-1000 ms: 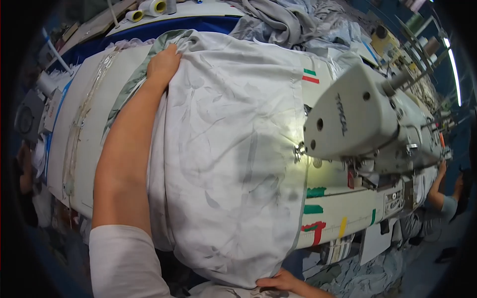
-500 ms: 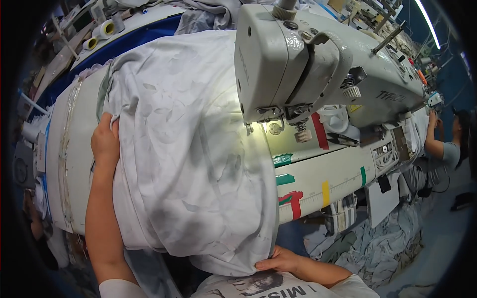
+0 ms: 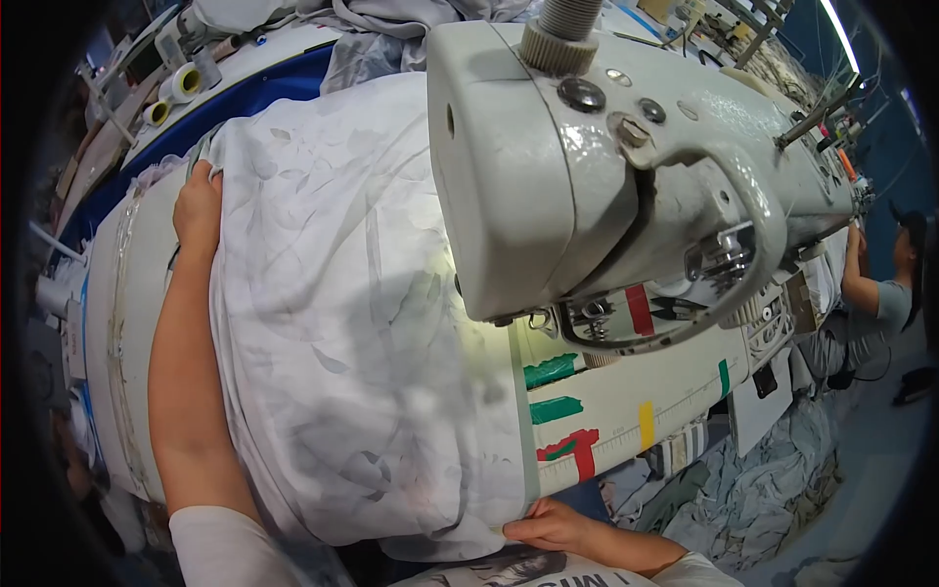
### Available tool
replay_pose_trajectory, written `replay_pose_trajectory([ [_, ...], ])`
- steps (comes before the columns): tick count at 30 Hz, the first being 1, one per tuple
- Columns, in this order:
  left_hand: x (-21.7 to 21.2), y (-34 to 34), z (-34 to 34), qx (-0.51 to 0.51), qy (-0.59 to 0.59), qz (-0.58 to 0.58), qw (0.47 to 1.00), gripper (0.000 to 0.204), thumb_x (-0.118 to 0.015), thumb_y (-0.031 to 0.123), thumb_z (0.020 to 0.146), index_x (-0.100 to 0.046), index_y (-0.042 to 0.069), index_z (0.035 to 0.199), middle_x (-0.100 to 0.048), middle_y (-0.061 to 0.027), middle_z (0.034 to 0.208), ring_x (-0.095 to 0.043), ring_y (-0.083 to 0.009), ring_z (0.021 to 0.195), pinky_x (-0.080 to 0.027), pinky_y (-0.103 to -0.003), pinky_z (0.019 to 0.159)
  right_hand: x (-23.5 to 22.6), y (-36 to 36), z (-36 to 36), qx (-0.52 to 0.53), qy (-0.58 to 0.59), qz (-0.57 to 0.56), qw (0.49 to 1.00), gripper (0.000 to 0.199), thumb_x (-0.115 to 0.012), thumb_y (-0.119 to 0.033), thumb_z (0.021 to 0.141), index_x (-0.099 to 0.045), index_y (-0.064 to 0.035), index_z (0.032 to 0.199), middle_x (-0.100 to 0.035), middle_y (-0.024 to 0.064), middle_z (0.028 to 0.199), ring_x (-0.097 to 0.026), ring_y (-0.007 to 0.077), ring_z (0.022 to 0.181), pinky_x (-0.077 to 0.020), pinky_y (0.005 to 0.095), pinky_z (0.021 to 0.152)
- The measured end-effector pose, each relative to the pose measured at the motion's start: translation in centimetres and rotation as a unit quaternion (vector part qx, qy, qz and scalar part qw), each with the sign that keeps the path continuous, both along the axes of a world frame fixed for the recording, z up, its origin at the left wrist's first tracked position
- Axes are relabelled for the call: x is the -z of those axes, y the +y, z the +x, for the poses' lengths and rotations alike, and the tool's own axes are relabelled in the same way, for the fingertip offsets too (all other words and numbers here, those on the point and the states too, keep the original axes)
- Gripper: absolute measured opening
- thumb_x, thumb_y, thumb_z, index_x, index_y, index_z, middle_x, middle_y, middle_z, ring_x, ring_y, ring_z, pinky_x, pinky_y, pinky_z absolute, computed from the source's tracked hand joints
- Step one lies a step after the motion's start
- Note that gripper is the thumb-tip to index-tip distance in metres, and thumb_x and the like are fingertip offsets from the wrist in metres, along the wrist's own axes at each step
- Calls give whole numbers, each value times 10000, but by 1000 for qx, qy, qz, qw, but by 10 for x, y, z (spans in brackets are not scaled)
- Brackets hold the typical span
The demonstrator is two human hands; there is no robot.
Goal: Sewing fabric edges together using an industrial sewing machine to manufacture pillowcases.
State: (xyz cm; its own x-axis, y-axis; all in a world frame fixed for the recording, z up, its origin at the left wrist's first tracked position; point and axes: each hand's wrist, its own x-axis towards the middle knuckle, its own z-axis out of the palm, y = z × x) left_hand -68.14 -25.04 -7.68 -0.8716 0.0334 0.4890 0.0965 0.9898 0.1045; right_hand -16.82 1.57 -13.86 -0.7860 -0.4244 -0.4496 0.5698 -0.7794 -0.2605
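Observation:
A white fabric piece with a faint grey leaf pattern lies spread over the bed of a sewing machine. My left hand is at its far left corner, fingers closed on the edge. My right hand pinches the near right corner between thumb and fingers, close to my body. A narrow grey-green strip runs along the fabric's right edge. The machine's head hides the needle and the fabric beneath it.
Red, yellow and green tape marks the ruled table edge. Thread cones stand at the back left. A heap of grey cloth lies on the floor at right. Another person works at far right.
My left hand has moved farther away, drawing the fabric flatter. The fabric's right edge now lies straighter, while my right hand keeps its corner. The machine head looms larger in view.

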Motion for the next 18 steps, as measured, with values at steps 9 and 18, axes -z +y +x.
replay_pose_trajectory([
  [9, -27, -28, 24, 139, -193, 242, 941, 529, -589, 368, 835, -434, 57, 1233, -559, -236, 1139, -553, -379, 1044, -424, -394, 897, 8, -18, 12, -139, 62, 145, 978, 315, -695, -116, 823, -628, -8, 1111, -653, 28, 1044, -573, 88, 972, -438, 236, 869],
  [18, -9, -73, 209, 46, -31, 7, 998, 200, -542, 150, 852, -541, 62, 1032, -625, -231, 840, -586, -441, 775, -465, -496, 703, -116, 28, -2, -30, 185, 213, 959, 213, -677, -67, 815, -648, 2, 1015, -660, 36, 943, -582, 86, 879, -446, 250, 812],
])
